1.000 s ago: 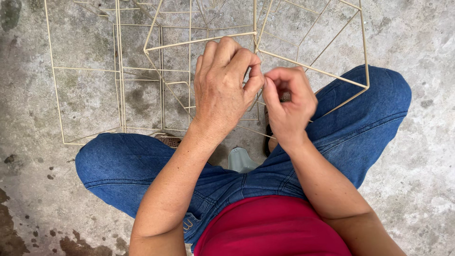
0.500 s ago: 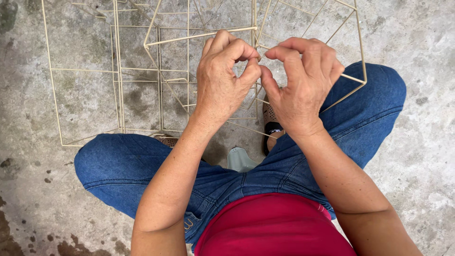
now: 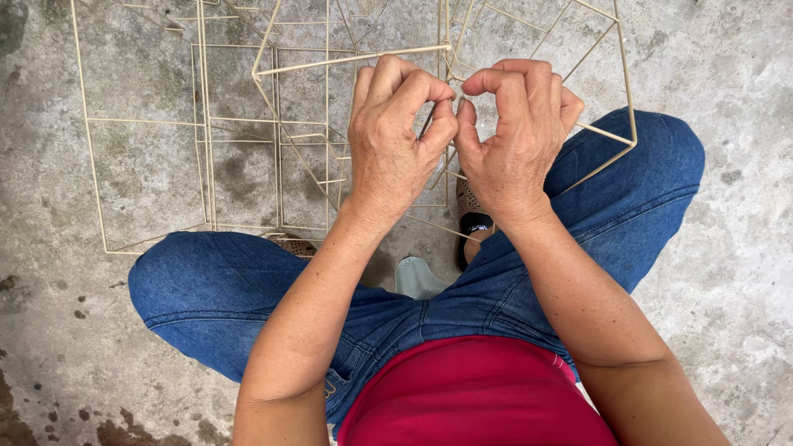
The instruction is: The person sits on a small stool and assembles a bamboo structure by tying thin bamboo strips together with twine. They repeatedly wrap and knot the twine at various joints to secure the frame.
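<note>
While they squat over it, here's where things stand:
Frame: pale stick frame (image 3: 273, 132) on the concrete floor (image 3: 743, 248), mostly built, looks like.
Hands: left hand (image 3: 396, 140) and right hand (image 3: 516, 136), fingers pinched together on one joint, seemingly unfinished.

Can't really tell what's pinched between left hand (image 3: 396, 136) and right hand (image 3: 516, 132), too small, buried behind curled fingertips. Stick frame (image 3: 273, 124) cut off past the knuckles by the top edge. Sandal (image 3: 472, 223) below the right wrist half hidden.
</note>
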Available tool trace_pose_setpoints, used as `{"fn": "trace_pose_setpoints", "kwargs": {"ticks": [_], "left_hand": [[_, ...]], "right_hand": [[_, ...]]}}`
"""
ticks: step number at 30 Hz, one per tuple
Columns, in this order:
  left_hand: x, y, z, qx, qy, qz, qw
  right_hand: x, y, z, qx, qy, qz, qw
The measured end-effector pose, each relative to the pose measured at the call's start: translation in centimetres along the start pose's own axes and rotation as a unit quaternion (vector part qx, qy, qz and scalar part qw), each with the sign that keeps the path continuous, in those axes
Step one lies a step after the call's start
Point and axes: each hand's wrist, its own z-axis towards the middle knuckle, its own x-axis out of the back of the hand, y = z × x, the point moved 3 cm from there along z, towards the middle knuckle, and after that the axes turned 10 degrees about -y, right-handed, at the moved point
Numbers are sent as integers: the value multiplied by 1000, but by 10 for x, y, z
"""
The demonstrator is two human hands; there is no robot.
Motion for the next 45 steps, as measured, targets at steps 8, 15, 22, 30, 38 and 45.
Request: {"fn": "trace_pose_setpoints", "kwargs": {"ticks": [8,15,22,30,38,45], "left_hand": [[-7,-4,-3,18,19,-44,999],[-9,0,-9,8,38,6,999],[-17,5,-12,-80,86,138,984],[-22,9,-13,-5,49,60,997],[-15,8,-9,122,11,-109,986],[-21,4,-1,216,5,-148,965]], "right_hand": [[5,9,-1,28,6,10,1000],[12,17,5,66,-21,14,998],[16,17,8,41,-43,28,998],[24,13,8,13,-91,101,991],[29,22,5,-7,-109,210,972],[32,21,4,41,-119,174,977]]}}
